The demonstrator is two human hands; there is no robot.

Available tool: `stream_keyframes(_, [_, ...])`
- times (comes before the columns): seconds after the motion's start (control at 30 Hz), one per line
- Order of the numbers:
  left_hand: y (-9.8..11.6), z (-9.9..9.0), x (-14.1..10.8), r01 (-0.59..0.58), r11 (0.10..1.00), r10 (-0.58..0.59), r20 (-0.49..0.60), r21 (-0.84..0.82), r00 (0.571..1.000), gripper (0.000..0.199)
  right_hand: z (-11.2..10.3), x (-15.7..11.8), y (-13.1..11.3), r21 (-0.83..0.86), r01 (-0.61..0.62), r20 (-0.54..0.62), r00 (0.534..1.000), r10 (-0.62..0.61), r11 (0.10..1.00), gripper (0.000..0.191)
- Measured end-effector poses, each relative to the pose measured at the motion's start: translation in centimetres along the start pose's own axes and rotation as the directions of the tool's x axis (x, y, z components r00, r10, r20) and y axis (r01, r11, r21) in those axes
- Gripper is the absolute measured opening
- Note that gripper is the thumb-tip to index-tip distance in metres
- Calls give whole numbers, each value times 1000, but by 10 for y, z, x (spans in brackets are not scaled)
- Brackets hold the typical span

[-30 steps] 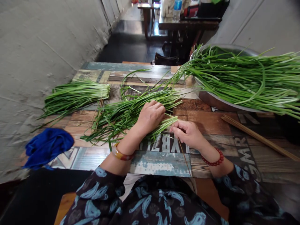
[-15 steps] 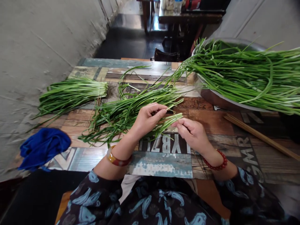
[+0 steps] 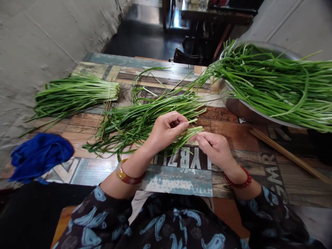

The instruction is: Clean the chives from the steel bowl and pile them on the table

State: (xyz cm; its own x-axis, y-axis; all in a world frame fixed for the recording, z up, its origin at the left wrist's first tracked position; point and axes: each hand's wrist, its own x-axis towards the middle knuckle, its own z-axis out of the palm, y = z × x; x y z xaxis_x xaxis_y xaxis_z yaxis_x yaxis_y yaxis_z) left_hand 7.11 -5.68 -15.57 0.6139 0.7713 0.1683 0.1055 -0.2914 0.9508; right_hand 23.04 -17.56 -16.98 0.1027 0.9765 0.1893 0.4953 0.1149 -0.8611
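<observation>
My left hand is closed on a thin green stalk, its pale end poking out past the thumb and forefinger. Just right of it, my right hand pinches at the pale ends of a small bunch of green stalks. A loose pile of long green stalks lies beneath and behind my left hand. To the left is a neater bundle, pale ends facing right. At the right, a metal bowl is heaped with more green stalks.
A blue cloth lies at the table's left front corner. Wooden sticks rest on the right side of the patterned table. A grey wall borders the left. Beyond stands another table.
The view has tilted slightly, shifting the left bundle and cloth leftward in the picture. Both hands stay almost in place, close together at the stalk ends.
</observation>
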Motion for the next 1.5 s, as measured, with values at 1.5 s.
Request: stream_keyframes(1.5, [-1,3,-2,-34,999,34,-10,18,999,15,4,-2,5,59,-35,21,999,34,998,33])
